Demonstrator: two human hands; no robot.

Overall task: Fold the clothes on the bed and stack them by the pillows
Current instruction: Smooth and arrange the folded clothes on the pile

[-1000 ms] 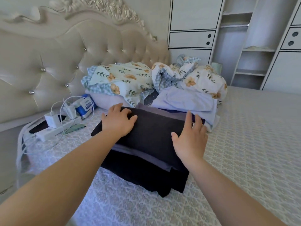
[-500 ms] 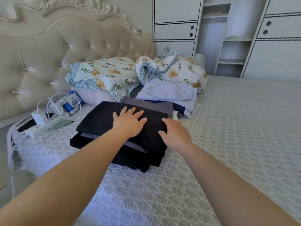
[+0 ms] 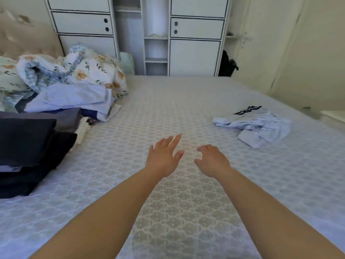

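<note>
Both hands hover empty above the patterned bed cover (image 3: 186, 109): the left hand (image 3: 163, 157) with fingers spread and straight, the right hand (image 3: 211, 161) with fingers loosely curled around nothing. Well apart to the far right lies a crumpled pale-blue garment (image 3: 261, 126), apparently unfolded, with a grey piece bearing black stripes (image 3: 248, 110) just behind it. To the left, a stack of dark folded clothes (image 3: 28, 146) sits near a lighter folded pile (image 3: 74, 98), close against the floral pillows and bedding (image 3: 74, 71). The risk ahead looks twofold: a one-handed grab at the crumpled garment could drag the striped piece along or bunch the fabric, spoiling the fold; and the dark stack, its layers visibly offset, could slump if another item lands off-centre.
</note>
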